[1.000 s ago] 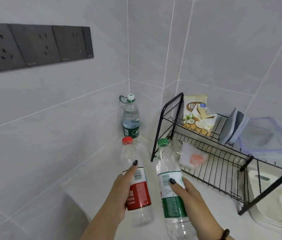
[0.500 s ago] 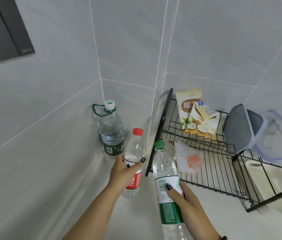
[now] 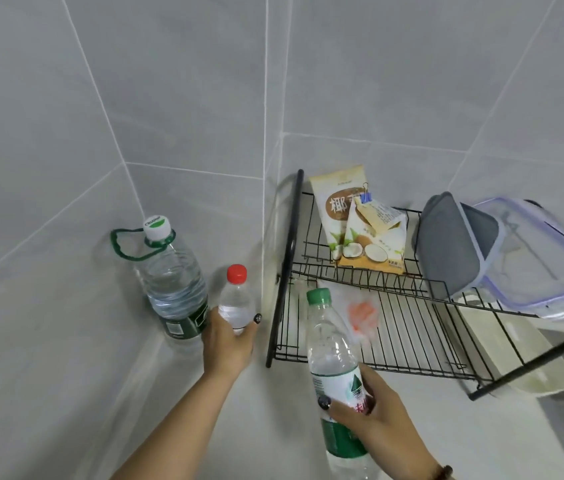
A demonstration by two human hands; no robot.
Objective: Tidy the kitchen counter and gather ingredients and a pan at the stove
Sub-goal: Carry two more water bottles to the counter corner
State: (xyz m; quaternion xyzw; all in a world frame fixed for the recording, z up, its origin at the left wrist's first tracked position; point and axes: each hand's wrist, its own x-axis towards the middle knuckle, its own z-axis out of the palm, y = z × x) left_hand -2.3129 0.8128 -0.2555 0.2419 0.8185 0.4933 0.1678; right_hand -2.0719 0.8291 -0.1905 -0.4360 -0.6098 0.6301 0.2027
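My left hand (image 3: 228, 344) grips a small clear bottle with a red cap (image 3: 236, 299), upright in the counter's back corner. It stands beside a larger water bottle with a white cap and green carry loop (image 3: 173, 282), close to it or touching. My right hand (image 3: 374, 420) holds a clear bottle with a green cap and green label (image 3: 332, 362) upright, in front of the black wire rack (image 3: 395, 341).
On the rack are two coconut snack packets (image 3: 360, 230), a grey cloth (image 3: 453, 244), a clear lidded container (image 3: 543, 251) and a small plastic bag with something orange (image 3: 363, 313). A cream tray (image 3: 530, 362) lies under the rack. Tiled walls close the corner.
My left hand carried the red-cap bottle forward into the corner, next to the large bottle. My right hand stayed nearer with the green-cap bottle. The view turned right, and the wall sockets left the frame.
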